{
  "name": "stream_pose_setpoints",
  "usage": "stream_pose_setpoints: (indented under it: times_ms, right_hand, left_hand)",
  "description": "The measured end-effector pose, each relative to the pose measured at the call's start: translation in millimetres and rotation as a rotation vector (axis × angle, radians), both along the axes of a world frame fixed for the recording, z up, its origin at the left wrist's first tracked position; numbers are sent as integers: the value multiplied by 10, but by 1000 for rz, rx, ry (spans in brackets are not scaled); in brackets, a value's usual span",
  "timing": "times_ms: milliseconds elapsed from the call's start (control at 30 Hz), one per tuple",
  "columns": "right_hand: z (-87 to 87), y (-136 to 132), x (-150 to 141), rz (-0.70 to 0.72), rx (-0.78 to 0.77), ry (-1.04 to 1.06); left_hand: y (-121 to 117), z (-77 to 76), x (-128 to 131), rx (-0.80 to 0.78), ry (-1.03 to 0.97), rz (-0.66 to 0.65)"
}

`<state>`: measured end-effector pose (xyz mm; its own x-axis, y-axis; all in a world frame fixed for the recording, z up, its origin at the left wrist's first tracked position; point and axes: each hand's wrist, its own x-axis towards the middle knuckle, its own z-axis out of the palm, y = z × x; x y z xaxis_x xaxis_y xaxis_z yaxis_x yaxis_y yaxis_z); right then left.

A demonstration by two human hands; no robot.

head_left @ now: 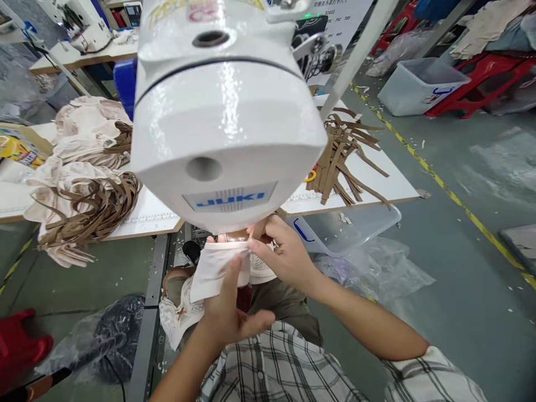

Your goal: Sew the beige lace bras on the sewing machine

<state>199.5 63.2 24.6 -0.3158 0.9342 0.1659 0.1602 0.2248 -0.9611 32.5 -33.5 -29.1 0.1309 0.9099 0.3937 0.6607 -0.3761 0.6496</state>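
Observation:
Just below the head of a white JUKI sewing machine (230, 123), a piece of pale pink fabric (213, 273) is held up at the needle area. My left hand (228, 315) grips the fabric, one finger lying over its front and other fingertips showing at its top edge; the thumb sticks out to the right. With my right hand (285, 251) I pinch a brown strap (258, 229) against the fabric's upper right corner. The needle and presser foot are hidden by the machine head. More pale fabric with lace (178, 318) hangs down over my lap.
On the left table lie heaped pale garments with brown straps (92, 206). Loose brown strips (339, 162) and yellow-handled scissors (310, 176) lie on the right. A clear plastic bin (347, 229) stands below the table edge. A grey table leg (153, 312) is at my left.

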Motion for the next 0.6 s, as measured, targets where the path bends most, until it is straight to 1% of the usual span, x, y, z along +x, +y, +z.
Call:
stream_pose_setpoints:
  times_ms: [33,67,100,133,167,233,267,333,400,533,600]
  right_hand:
    - [-55,47,-29,-60,43,-50]
    - [-112,85,-55,-108,47,-81]
    - [-167,114,-77,-144,15,-82]
    - [-215,138,-96,-162,-49,-50]
    - [-254,158,-110,-159,-135,13]
    - [-299,194,-129,-105,-315,186]
    - [-306,215,-132,-75,-378,261]
    - [-299,271,-128,-44,-420,318]
    - [-285,345,-111,-41,-355,248]
    - [-271,519,-70,-12,-119,10]
    - [-263,589,-68,3,-54,-50]
  left_hand:
    - [41,42,-14,8,80,19]
    - [66,77,-18,-13,147,34]
    - [79,104,-15,-51,199,44]
    - [83,123,-9,-96,243,46]
    - [81,135,-1,-137,278,44]
    - [74,150,9,-186,325,36]
    - [74,157,11,-203,339,35]
    - [85,180,6,-228,353,39]
    - [108,212,-7,-243,359,44]
    - [169,275,-43,-258,365,62]
    - [201,301,-63,-268,364,68]
